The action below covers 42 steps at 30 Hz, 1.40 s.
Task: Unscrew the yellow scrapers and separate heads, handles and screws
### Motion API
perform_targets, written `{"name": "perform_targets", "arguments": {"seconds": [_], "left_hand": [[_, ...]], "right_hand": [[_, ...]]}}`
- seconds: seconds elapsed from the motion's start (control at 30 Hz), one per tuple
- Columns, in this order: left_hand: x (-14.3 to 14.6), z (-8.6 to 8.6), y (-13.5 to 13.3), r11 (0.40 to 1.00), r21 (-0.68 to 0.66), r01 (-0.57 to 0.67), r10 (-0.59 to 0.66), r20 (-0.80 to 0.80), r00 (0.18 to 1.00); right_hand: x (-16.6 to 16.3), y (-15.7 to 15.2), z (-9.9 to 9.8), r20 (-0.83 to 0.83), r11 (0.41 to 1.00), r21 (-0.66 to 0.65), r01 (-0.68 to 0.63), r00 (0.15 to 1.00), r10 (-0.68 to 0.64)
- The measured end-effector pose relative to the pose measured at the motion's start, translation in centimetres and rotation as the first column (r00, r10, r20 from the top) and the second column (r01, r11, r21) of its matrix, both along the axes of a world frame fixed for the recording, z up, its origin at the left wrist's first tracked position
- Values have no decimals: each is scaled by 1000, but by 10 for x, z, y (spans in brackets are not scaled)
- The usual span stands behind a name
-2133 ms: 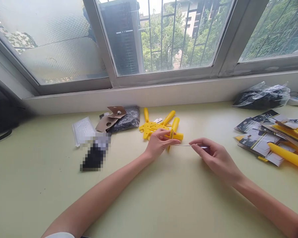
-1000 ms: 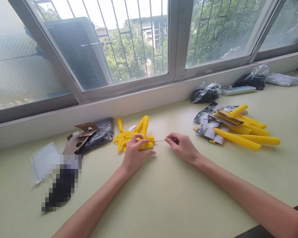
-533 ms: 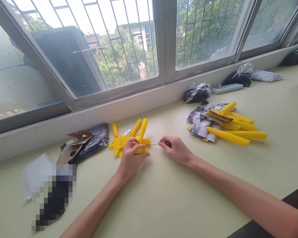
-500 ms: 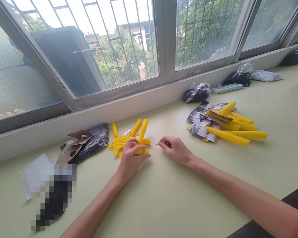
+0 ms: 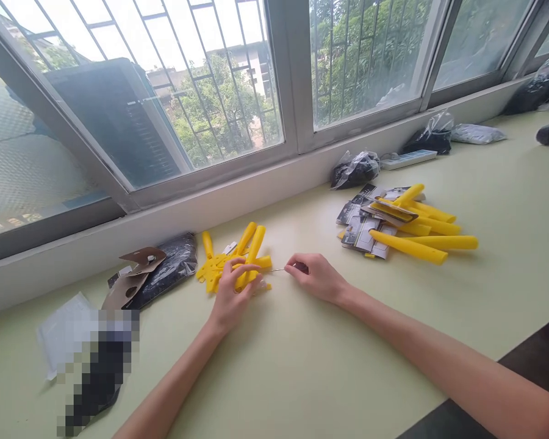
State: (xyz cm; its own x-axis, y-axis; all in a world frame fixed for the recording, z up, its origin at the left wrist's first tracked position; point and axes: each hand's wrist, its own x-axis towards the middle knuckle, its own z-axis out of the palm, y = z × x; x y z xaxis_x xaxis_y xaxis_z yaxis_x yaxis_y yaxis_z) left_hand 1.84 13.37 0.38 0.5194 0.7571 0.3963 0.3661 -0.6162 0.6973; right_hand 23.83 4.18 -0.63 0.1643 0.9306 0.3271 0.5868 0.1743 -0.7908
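Note:
My left hand (image 5: pixel 232 292) bends its fingers and thumb around a yellow plastic part (image 5: pixel 243 280) in a small heap. Several yellow handles (image 5: pixel 255 244) stick up from that heap, behind the fingers. Between thumb and fingertips, my right hand (image 5: pixel 315 276) grips what looks like a thin screwdriver (image 5: pixel 278 269). Its slim metal shaft points left at the end of a yellow piece; its dark handle is mostly hidden in the palm. Whether the tip touches the piece I cannot tell.
To the right lies a pile of yellow-handled tools (image 5: pixel 412 244) with printed cards. Left of my hands are a black plastic bag (image 5: pixel 176 262), brown cardboard (image 5: pixel 123 289) and a clear bag (image 5: pixel 68 332). More bags (image 5: pixel 354 171) and a pale box (image 5: pixel 409 160) line the window wall.
My left thumb and fingers have come closer together around the yellow part. My right hand keeps its grip on the screwdriver. The whole view has shifted slightly.

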Motion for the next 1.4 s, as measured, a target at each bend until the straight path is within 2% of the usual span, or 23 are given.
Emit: {"name": "perform_targets", "arguments": {"seconds": [0.2,0.33,0.47,0.53,0.63,0.73,0.8,0.9,1.0,1.1,1.13,1.17,1.23,1.3,1.4], "left_hand": [[-3,-1,3,998,48,-51,40,200,979],[-5,-3,4,983,92,-161,121,334,935],[-8,-5,8,955,161,-248,191,305,933],[-8,-7,10,936,197,-292,243,240,940],[-5,-9,11,881,287,-377,379,48,924],[-1,-9,6,831,400,-388,461,-105,881],[2,-7,1,815,470,-340,442,-124,888],[3,-4,-7,807,559,-190,314,-134,940],[3,-3,-11,816,576,-46,173,-167,971],[2,-5,-11,827,562,-10,114,-150,982],[1,-5,-10,829,559,-8,105,-142,984],[1,-6,-9,832,555,-3,95,-138,986],[1,-7,-8,840,542,11,74,-135,988],[1,-8,-7,851,524,25,53,-133,990],[1,-8,-6,865,499,45,14,-115,993]], "right_hand": [[1,0,-1,-5,999,36,-10,1000,10],[-1,-6,2,-54,992,110,-62,996,68],[-12,-14,3,24,972,60,-226,974,225],[-18,-15,2,127,969,22,-244,962,240],[-23,-12,0,214,991,24,-133,969,125],[-19,-9,0,155,1000,20,-22,988,19],[-8,-9,0,111,997,36,71,991,-74],[20,-11,3,68,954,137,266,958,-277],[65,-15,10,143,837,307,452,848,-511],[117,-27,12,315,646,456,612,568,-760],[131,-33,10,391,608,452,653,467,-793],[144,-40,7,466,595,422,684,400,-790],[161,-54,-3,596,653,307,692,395,-699],[168,-65,-13,659,725,219,653,449,-604],[165,-73,-20,663,818,185,545,544,-513]]}}
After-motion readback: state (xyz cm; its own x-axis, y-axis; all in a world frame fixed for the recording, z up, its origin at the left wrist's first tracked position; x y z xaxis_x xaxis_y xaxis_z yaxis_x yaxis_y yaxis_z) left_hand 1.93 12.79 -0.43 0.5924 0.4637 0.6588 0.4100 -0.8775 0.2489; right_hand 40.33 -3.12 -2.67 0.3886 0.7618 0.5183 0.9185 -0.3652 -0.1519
